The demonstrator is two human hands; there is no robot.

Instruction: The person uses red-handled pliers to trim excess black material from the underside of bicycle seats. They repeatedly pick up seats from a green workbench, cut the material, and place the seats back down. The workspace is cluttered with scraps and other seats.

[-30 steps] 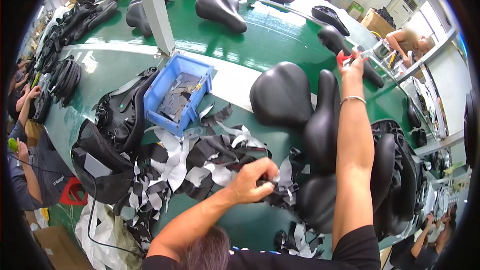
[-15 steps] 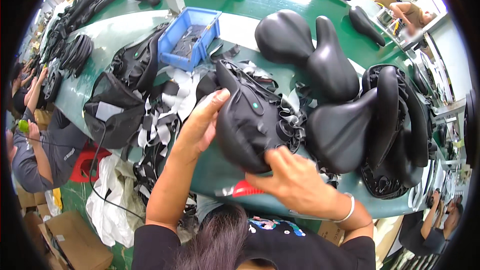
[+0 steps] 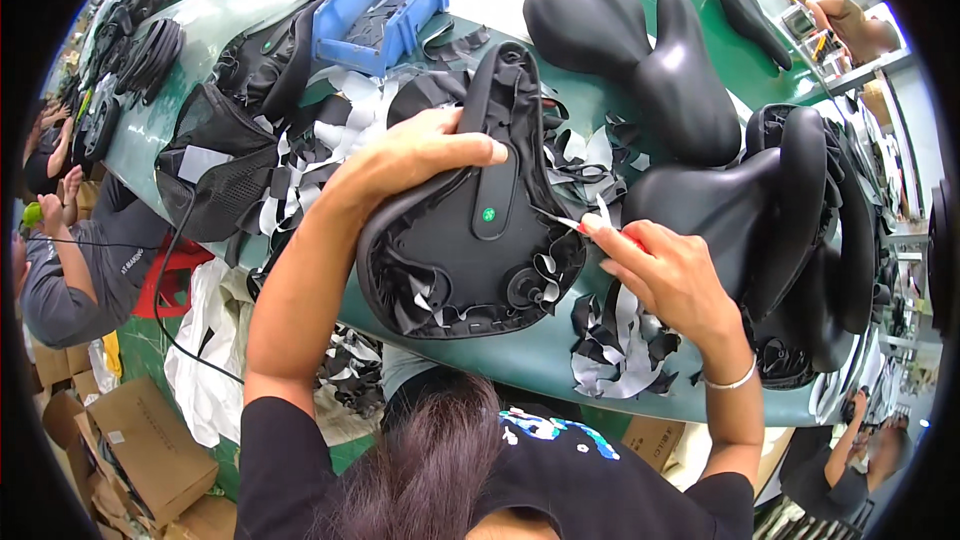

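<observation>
A black bicycle saddle (image 3: 455, 260) lies underside up before me, its narrow nose pointing away. My left hand (image 3: 425, 152) grips it at the nose, thumb laid over the edge. In my right hand (image 3: 665, 275) is a red-handled knife (image 3: 566, 222), mostly hidden by my fingers. Its thin blade meets the cover edge on the saddle's right side. Loose black cover flaps hang inside the rim. A green dot marks the raised strip at the saddle's centre.
Black and white scraps (image 3: 620, 350) lie right of the saddle. Beyond it stands a blue bin (image 3: 385, 15) holding dark pieces. Finished-looking saddles (image 3: 590, 20) and a saddle pile (image 3: 790, 220) are to the right. A cable (image 3: 180, 270) hangs at left. Co-workers sit on both sides.
The saddle has turned, bringing its underside upward and its nose away from me. My left hand has shifted onto the nose. My right hand has moved right and up with the knife.
</observation>
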